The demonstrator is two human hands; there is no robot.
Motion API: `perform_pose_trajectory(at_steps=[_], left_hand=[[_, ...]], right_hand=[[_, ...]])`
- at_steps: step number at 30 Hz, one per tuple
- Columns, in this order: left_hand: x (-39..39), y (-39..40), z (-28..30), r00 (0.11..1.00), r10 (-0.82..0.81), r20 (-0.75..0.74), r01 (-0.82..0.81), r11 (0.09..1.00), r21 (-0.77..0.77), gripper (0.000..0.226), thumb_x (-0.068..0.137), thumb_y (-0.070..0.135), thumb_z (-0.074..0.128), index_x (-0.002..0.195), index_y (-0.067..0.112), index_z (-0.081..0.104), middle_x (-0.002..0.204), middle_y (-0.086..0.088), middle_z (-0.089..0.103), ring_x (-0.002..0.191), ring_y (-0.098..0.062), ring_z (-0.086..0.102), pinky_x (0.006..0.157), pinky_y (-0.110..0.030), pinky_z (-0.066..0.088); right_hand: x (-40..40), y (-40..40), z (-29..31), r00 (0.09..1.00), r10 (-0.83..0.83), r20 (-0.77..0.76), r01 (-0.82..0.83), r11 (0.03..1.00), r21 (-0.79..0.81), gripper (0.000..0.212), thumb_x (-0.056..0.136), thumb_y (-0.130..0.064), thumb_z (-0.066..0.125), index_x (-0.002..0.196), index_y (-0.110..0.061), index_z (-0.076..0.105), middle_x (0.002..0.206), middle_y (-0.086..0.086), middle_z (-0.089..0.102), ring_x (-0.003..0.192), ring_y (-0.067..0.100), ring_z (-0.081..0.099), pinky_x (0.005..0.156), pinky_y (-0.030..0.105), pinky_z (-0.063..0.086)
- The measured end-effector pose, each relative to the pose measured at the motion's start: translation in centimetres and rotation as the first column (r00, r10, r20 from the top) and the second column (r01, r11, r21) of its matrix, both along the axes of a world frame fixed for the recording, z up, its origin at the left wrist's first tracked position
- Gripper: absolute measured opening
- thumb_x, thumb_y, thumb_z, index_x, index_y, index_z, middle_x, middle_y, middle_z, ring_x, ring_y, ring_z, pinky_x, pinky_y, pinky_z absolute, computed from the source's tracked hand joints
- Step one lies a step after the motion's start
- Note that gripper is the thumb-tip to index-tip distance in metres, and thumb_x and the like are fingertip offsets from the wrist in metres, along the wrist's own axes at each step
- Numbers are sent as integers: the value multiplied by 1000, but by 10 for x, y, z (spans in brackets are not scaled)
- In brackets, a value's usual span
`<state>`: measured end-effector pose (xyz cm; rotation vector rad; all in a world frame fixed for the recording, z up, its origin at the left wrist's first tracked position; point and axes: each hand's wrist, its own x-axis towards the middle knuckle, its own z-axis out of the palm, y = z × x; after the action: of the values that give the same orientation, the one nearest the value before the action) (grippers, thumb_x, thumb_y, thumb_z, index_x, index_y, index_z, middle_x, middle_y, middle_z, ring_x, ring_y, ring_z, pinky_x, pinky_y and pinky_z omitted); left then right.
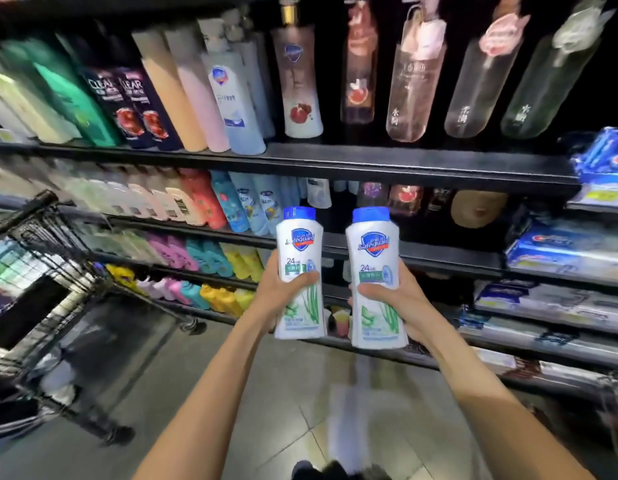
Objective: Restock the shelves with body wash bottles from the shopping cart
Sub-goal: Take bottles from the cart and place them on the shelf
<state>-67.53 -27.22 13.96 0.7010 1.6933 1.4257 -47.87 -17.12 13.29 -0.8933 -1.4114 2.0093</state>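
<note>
I hold two white Safeguard body wash bottles with blue caps upright in front of the shelves. My left hand (278, 289) grips the left bottle (299, 258) around its middle. My right hand (394, 299) grips the right bottle (374, 258) the same way. Both bottles hang level with the lower shelf (439, 259), which has a dark gap behind them. The black wire shopping cart (48, 271) stands at the left.
The upper shelf (335, 161) carries a row of tall shampoo and body wash bottles. Lower shelves at left hold colourful bottles. Toothpaste boxes (570, 247) fill the shelves at right. Grey tiled floor (300, 393) lies below my arms.
</note>
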Motion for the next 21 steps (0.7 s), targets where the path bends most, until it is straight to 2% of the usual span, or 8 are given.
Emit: perform_pose_trajectory(at_steps=[3,5,7,10,13,15,18,21], left_hand=[[-35,8,-7,999,-53,-8,53,998,23,45,73,17,81,104,30,52,87,8,72,76,-6,70,57,-16,52],[-51,15,-13,996,-88,-12,88,996,30,46,72,20,82,103,34,51,86,12,73,78,-4,69,58,-16,51],[-64,26,-21,993,-120,-11,120,992,38,46,72,20,83,103,34,52,86,12,72,78,-4,69,61,-16,52],[-80,49,-40,986,-163,-37,165,985,43,37,73,16,82,96,31,58,83,11,73,77,-4,68,64,-19,54],[-94,77,-68,984,-165,-61,168,984,61,28,74,13,81,92,25,63,76,12,73,70,-3,68,59,-16,52],[-103,97,-88,983,-155,-97,163,983,83,24,74,15,81,91,22,66,79,8,74,71,-6,68,61,-20,55],[-113,123,-115,976,-154,-152,177,973,150,21,75,17,80,91,20,66,79,6,73,72,-10,67,63,-23,55],[-119,144,-140,980,-159,-119,183,956,231,30,65,17,82,90,14,66,85,-10,72,82,-30,69,74,-41,57]], right_hand=[[-34,-3,-7,998,-64,-17,63,998,-23,52,75,9,71,120,-9,52,105,24,67,85,35,66,78,52,57],[-49,-2,-12,994,-107,-19,106,993,-46,50,75,10,70,117,-9,53,99,23,68,77,34,68,68,46,58],[-59,4,-21,992,-128,-13,128,991,-48,47,75,9,71,113,-12,54,97,22,69,75,35,69,65,43,58],[-71,21,-40,989,-149,-9,149,988,-30,48,74,6,73,112,-17,55,98,20,70,80,38,70,68,44,58],[-82,44,-66,991,-134,-17,134,990,46,52,68,-3,79,112,-20,57,95,10,73,78,28,71,63,36,57],[-89,61,-86,990,-137,-24,138,985,105,59,61,-6,85,111,-21,58,95,8,73,79,26,71,65,37,57],[-99,87,-117,986,-163,-46,169,962,214,55,62,-11,80,111,-21,58,94,6,73,81,25,70,67,39,58],[-105,109,-147,980,-179,-90,197,940,279,54,63,-12,80,112,-18,58,95,11,72,82,32,70,72,46,58]])
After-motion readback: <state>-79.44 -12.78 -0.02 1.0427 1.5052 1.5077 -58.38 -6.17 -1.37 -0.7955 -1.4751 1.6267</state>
